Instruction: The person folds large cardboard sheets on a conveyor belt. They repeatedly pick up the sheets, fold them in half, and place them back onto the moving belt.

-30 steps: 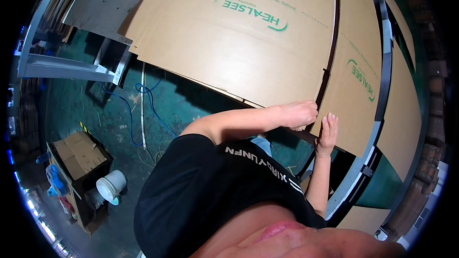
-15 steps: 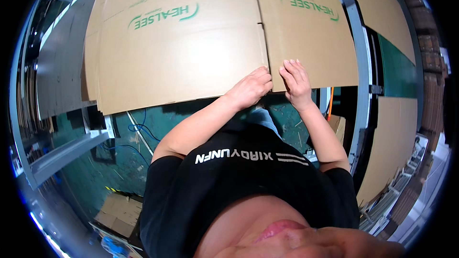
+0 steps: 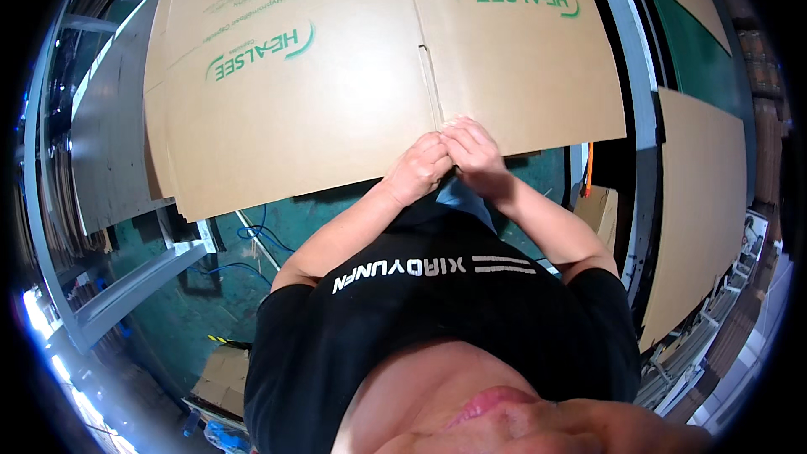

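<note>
A large flat brown cardboard sheet with green print lies in front of me, stacked over at least one more sheet whose edges show at the left. A narrow slot runs through it toward the near edge, between a wide left panel and a smaller right one. At the near end of that slot, my left hand is closed on the cardboard edge, fingers curled. My right hand pinches at the same place, its fingertips touching the left hand. What lies between the fingertips is hidden.
Grey metal rails flank the sheet on the right, with another cardboard sheet beyond. To the left stand a grey panel and a metal frame. Blue cable trails over the green floor; a cardboard box sits lower left.
My right hand has moved left and closed beside the left hand, from being apart with fingers extended. In the picture, the sheet and both hands sit further left; the slot's near part looks wider.
</note>
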A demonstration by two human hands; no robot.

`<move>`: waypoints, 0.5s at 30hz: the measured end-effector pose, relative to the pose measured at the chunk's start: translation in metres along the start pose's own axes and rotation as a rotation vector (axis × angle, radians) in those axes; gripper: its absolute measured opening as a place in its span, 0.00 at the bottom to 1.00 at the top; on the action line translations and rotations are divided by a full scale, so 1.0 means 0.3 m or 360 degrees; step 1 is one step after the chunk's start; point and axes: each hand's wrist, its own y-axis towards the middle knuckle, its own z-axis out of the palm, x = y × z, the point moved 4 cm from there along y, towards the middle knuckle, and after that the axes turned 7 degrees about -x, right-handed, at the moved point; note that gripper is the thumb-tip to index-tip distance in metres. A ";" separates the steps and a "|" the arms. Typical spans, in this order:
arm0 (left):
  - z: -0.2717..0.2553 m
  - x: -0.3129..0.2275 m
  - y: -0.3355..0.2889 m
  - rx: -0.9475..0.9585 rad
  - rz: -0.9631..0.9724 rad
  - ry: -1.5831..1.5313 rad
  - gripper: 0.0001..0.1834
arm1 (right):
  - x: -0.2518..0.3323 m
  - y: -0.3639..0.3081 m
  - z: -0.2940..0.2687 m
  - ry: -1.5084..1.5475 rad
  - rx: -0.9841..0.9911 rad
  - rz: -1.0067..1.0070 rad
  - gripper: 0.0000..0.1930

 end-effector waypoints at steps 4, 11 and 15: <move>-0.036 -0.006 0.005 -0.0085 -0.0093 0.0074 0.10 | 0.008 -0.001 -0.030 0.0345 0.0249 0.0122 0.24; -0.084 -0.003 0.063 0.0164 -0.0489 0.0018 0.30 | -0.778 0.084 -0.425 -0.0902 -0.0403 0.0804 0.28; -0.102 0.065 0.094 0.0398 -0.0268 -0.0348 0.25 | -1.319 0.078 -0.456 0.0026 -0.0511 0.2007 0.23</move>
